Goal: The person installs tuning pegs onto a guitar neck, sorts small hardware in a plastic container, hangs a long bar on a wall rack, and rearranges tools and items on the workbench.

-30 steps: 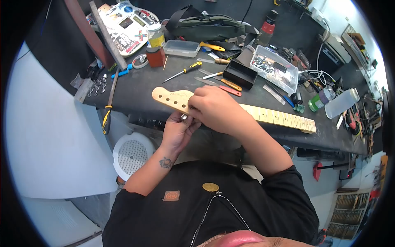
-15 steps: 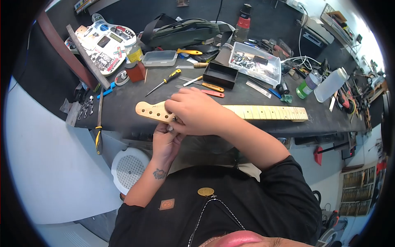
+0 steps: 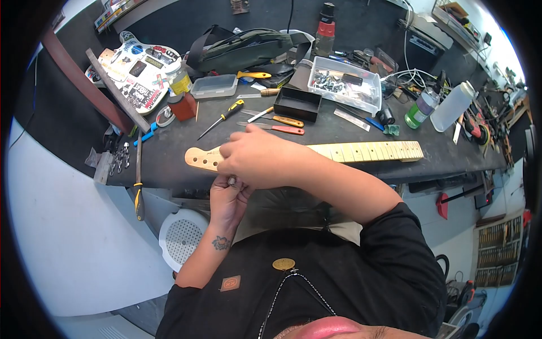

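Starting far L, we've got a stickered guitar body (image 3: 135,70) lying behind a metal bar, then a long tool (image 3: 139,206) w/ a yellow-black handle hanging off the bench (image 3: 169,175) edge. Next is our guitar neck (image 3: 367,151), lengthwise along the near side, its head at L w/ three holes showing. Our L hand (image 3: 223,200) is under the head, thumb & fingers bent around a small metal part (image 3: 232,181), prob. pinched. Our R hand (image 3: 257,158) is over the head, fingers curled on it; can't tell if they pinch anything, as the back of the hand hides the tips. Step in hand, as we judge it: handling that part at the head, one hand below, one above. Next move calls for steady support from L & small, careful finger work from R, w/o letting the neck tip. Behind: a screwdriver (image 3: 228,111), a black box (image 3: 299,105), then a plastic tub (image 3: 353,103) of small metal bits. Far R, a green-bottomed bottle (image 3: 418,113) beside a clear one.
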Available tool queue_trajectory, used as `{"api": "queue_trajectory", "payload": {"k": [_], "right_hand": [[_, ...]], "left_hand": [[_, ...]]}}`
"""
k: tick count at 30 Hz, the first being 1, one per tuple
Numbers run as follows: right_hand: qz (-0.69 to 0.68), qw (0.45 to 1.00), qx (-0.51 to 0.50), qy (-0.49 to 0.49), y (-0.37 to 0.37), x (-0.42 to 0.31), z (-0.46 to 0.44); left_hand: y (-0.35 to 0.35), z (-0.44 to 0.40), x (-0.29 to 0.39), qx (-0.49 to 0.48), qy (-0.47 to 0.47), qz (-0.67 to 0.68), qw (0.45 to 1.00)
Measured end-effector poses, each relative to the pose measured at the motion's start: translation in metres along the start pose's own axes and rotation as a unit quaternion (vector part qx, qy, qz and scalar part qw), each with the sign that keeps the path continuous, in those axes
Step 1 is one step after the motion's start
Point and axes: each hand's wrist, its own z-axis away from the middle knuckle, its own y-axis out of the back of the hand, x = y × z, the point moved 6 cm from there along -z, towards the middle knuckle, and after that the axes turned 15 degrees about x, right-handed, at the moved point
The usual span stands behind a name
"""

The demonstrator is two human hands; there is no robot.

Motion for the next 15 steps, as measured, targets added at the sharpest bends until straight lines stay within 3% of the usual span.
{"api": "queue_trajectory", "payload": {"k": [3, 6, 9, 15], "right_hand": [[-0.109, 0.994, -0.012, -0.017, -0.001, -0.006, -0.001], [0.026, 0.994, 0.033, -0.098, 0.001, 0.001, -0.005], [0.066, 0.956, -0.212, -0.189, -0.015, 0.010, -0.005], [0.088, 0.993, -0.047, -0.064, -0.018, 0.006, -0.002]], "left_hand": [[0.001, -0.003, 0.000, 0.032, -0.019, -0.023, 0.999], [0.003, -0.003, -0.001, 0.005, -0.007, -0.026, 1.000], [0.000, 0.001, 0.000, 0.046, 0.016, -0.015, 0.999], [-0.004, 0.003, 0.002, 0.032, -0.002, -0.020, 0.999]]}}
